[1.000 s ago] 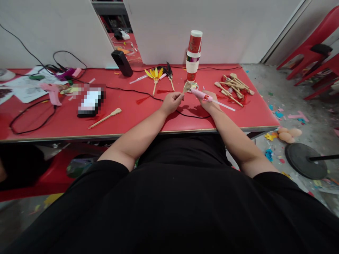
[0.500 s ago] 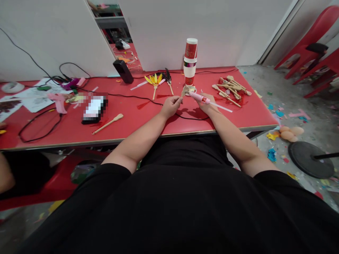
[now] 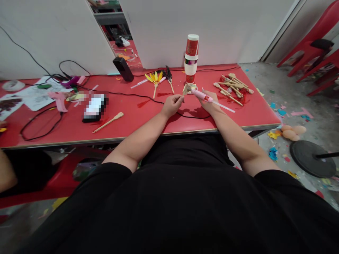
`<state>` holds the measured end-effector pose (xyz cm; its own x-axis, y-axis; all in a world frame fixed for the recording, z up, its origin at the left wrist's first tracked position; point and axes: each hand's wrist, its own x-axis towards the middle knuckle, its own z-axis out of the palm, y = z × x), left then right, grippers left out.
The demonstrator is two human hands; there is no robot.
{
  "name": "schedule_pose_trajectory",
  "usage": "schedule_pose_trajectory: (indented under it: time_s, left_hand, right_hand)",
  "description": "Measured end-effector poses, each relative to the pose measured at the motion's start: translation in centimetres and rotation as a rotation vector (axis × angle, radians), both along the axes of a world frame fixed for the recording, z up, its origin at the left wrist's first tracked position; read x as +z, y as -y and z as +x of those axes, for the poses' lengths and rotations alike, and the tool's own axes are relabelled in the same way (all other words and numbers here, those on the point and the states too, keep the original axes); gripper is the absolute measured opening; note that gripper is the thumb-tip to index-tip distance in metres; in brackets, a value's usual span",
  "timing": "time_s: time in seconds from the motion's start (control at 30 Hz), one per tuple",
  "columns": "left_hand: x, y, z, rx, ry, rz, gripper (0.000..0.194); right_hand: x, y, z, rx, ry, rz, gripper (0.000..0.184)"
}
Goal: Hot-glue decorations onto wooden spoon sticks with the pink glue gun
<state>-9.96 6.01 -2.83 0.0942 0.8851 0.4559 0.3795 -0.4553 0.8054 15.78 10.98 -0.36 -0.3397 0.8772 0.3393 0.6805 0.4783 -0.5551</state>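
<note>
Your black shirt (image 3: 169, 208) nearest, forearms reaching forward over the edge of the red table (image 3: 137, 125). At far left, part of another person's arm (image 3: 6, 173), below table level. On the floor to your right, a black round base (image 3: 311, 158), with pale balls (image 3: 292, 132) just beyond it.

On the table, left of your arms: a lone wooden stick (image 3: 108, 122), lying slantwise. A black cable (image 3: 190, 116) runs beneath your hands.

Your left hand (image 3: 172, 104): thumb and fingers pinched on a small wooden piece (image 3: 186, 90), its broad end pointing away from you. Your right hand (image 3: 210, 101): wrapped around a pink glue gun (image 3: 203, 96), some fingers hidden behind it. Nozzle close to the wooden piece; whether they touch, cannot tell. Clear glue rod (image 3: 224, 106) sticks out of the gun's rear, toward your right.

Left, a phone (image 3: 93, 107), blurred; beyond it, a second pink gun (image 3: 58, 99). Right, a heap of wooden sticks (image 3: 233, 85) with red tassels.

Farther: yellow feathers (image 3: 155, 78) on a handle, black feathers (image 3: 168, 73) beside. Stacked cups (image 3: 191, 60) upright past your hands. Black box (image 3: 123, 69) leaning near the white wall (image 3: 196, 17). Red chairs (image 3: 304, 54) at far right.
</note>
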Motion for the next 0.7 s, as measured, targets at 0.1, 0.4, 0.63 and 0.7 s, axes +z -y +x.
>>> schedule_pose_trajectory:
  time_s: [0.1,0.4,0.63,0.7]
  left_hand:
    - [0.14,0.11,0.11,-0.013,-0.009,0.008,0.07]
    - [0.13,0.18,0.17,-0.016,-0.002,-0.007,0.069]
    - [-0.19,-0.04,-0.01,0.0,-0.027,0.015,0.067]
    - [-0.27,-0.11,-0.08,0.001,-0.028,0.016,0.066]
  right_hand:
    - [0.0,0.65,0.7,-0.012,0.007,0.043,0.034]
    - [-0.27,0.45,0.77,0.028,0.028,0.022,0.029]
    - [-0.11,0.43,0.63,0.036,0.071,0.024,0.03]
    - [-0.03,0.54,0.57,0.029,0.076,0.018,0.028]
